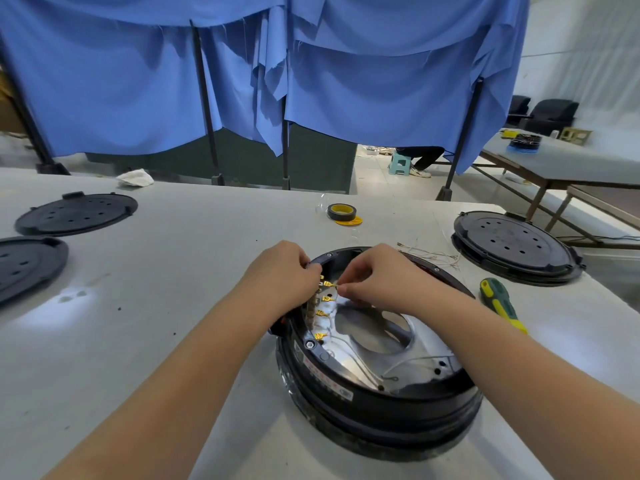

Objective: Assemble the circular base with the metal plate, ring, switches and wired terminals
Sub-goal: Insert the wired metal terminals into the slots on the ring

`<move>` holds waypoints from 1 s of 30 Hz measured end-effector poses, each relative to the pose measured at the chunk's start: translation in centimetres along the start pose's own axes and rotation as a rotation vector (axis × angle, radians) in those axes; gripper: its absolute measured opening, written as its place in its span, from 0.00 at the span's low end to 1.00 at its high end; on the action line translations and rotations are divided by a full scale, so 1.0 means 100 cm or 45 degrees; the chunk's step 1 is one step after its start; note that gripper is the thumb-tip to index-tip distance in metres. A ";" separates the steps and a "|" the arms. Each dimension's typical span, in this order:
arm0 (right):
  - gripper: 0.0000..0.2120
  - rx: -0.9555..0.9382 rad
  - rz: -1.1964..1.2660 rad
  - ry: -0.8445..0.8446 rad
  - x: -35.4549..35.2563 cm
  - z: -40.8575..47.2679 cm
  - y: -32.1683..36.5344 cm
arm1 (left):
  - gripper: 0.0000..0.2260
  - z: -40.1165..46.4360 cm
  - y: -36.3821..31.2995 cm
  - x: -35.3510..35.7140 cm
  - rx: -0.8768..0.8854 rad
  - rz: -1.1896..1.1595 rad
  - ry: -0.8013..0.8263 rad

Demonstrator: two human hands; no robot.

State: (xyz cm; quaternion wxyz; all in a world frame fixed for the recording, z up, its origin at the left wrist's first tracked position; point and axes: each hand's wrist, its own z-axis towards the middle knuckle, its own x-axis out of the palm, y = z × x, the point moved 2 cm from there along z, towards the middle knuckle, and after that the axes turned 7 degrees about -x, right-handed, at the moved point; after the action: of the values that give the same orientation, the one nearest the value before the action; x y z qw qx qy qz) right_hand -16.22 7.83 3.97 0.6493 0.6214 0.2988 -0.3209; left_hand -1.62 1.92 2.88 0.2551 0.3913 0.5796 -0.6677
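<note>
Circular base (377,393) at table centre, metal plate (420,344) inside. Left hand (282,271) curled over rim at 10 o'clock, gripping switch block (313,306). Right hand (379,271) at 12 o'clock, pinching brass terminal (329,284). Screwdriver (500,303) at 3 o'clock; tape roll (341,212) beyond at 12.

My two forearms are bare right up to the frame's lower edge, no sleeves showing. My left hand (280,271) and right hand (375,271) wear no gloves, rings or watch.
</note>
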 end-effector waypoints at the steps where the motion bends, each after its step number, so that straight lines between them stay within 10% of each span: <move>1: 0.02 -0.008 0.003 -0.014 0.001 0.000 -0.001 | 0.11 0.000 0.000 0.002 0.003 0.003 -0.042; 8: 0.02 -0.072 0.084 -0.032 0.004 -0.002 -0.007 | 0.14 0.000 0.003 0.012 0.012 -0.025 -0.223; 30: 0.04 -0.118 0.039 0.023 0.003 -0.004 -0.026 | 0.13 -0.009 -0.004 0.029 -0.037 -0.886 0.124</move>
State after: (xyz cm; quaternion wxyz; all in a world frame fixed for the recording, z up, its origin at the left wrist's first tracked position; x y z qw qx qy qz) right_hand -18.09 8.18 2.09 0.6797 0.5979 0.3097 -0.2911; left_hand -3.33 3.22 0.71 -0.0104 0.1980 0.6992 -0.6869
